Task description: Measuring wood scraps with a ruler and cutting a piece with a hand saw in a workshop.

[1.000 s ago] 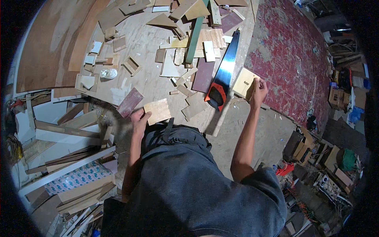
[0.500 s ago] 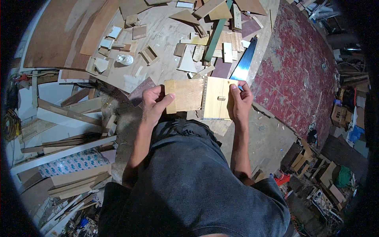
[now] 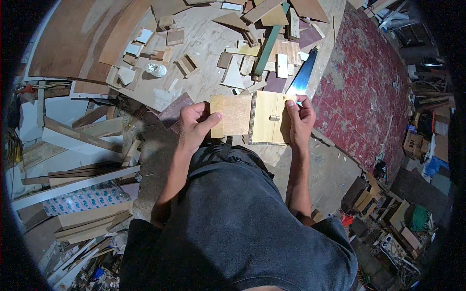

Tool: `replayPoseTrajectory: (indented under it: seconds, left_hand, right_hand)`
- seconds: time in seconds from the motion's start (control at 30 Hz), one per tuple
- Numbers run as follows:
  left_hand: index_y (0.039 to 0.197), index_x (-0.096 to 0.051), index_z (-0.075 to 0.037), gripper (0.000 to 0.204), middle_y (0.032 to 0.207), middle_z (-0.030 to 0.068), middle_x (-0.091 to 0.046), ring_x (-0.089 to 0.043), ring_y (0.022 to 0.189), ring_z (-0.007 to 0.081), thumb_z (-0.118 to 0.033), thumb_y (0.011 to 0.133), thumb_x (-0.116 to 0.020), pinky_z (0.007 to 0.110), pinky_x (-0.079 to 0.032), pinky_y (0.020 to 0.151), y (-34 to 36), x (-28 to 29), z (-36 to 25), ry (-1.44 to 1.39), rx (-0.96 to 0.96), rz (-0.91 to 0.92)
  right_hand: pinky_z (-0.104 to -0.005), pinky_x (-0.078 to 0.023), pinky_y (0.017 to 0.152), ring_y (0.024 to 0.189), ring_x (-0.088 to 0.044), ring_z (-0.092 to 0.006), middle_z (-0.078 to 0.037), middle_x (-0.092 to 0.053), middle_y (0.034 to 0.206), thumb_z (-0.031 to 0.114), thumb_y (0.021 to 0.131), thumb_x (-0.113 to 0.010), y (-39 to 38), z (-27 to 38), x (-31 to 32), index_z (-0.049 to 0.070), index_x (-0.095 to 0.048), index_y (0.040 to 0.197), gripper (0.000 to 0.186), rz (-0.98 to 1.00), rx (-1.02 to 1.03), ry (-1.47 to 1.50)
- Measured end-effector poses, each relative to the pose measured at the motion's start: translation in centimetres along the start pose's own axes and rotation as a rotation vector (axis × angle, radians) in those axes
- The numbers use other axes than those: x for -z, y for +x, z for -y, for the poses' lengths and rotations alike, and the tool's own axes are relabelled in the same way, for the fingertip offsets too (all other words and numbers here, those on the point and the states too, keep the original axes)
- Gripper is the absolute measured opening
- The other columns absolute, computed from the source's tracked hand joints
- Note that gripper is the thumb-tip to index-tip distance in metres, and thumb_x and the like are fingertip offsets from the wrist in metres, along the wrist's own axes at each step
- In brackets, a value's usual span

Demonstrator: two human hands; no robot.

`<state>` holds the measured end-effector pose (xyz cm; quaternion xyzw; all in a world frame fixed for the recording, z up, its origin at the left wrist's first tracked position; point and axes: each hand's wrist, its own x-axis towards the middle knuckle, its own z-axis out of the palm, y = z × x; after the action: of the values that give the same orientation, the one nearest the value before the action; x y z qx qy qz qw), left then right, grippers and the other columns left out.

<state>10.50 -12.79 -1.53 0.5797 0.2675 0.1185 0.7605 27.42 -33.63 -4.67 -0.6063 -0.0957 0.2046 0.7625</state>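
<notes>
My left hand (image 3: 198, 126) is closed on the outer end of a thin wooden panel (image 3: 237, 115), its thumb on a paler strip across that end. My right hand (image 3: 302, 121) grips the right edge of a pale wooden box-like piece (image 3: 263, 116), thumb on top. This piece has a small round-ended knob, a lengthwise line and a dark patterned trim on its left and lower edges. The panel's inner end meets the trimmed edge; whether it enters the piece I cannot tell. Both are held level in front of my waist.
Beyond my hands stands a plywood worktable (image 3: 194, 41) with wood offcuts, a small open wooden frame (image 3: 187, 65), a clear jar (image 3: 156, 70), a green strip (image 3: 268, 51) and a handsaw (image 3: 303, 72). Boards (image 3: 80, 140) lie piled at left; red flooring (image 3: 361, 82) spreads right.
The view has shifted slightly, and both hands with the panel and box-like piece appear a little further right. Their grips look the same.
</notes>
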Motion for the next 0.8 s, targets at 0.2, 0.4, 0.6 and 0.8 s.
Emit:
replayPoseTrajectory:
  seconds: [0.2,0.4,0.6,0.8]
  left_hand:
    - [0.100,-0.070,0.008,0.020,0.090,0.0083,-0.072,-0.065,0.077,0.0095,-0.008,0.088,-0.069,0.025,-0.052,0.070,0.0,0.4,-0.2,0.026,-0.002,0.034]
    - [0.099,-0.070,0.008,0.019,0.088,0.0082,-0.072,-0.065,0.076,0.0096,-0.008,0.088,-0.070,0.025,-0.052,0.069,0.0,0.4,-0.3,-0.004,-0.012,0.053]
    - [0.096,-0.070,0.008,0.017,0.087,0.0078,-0.071,-0.065,0.075,0.0097,-0.007,0.087,-0.070,0.024,-0.051,0.067,-0.1,0.4,-0.4,0.002,-0.016,0.078]
    - [0.096,-0.069,0.007,0.017,0.087,0.0076,-0.071,-0.065,0.074,0.0095,-0.007,0.087,-0.071,0.024,-0.051,0.067,-0.7,0.0,-1.1,-0.012,-0.103,0.086]
  right_hand:
    - [-0.0212,-0.044,0.063,0.075,-0.057,-0.0039,-0.004,-0.069,0.088,0.009,0.097,-0.064,-0.2,1.2,-0.3,0.002,-0.054,0.101,0.013,0.031,0.029,-0.057]
    - [-0.0207,-0.043,0.063,0.074,-0.055,-0.0031,-0.003,-0.068,0.086,0.008,0.097,-0.064,-0.5,1.7,-0.3,0.002,-0.054,0.100,0.012,0.020,0.020,-0.098]
    - [-0.0201,-0.041,0.062,0.071,-0.052,-0.0019,0.001,-0.064,0.082,0.006,0.096,-0.065,-0.9,2.0,0.1,0.003,-0.055,0.098,0.010,0.003,0.041,-0.149]
    - [-0.0193,-0.039,0.060,0.070,-0.050,-0.0006,0.003,-0.061,0.081,0.004,0.095,-0.065,-1.5,3.1,0.1,0.004,-0.054,0.098,0.011,0.018,0.088,-0.137]
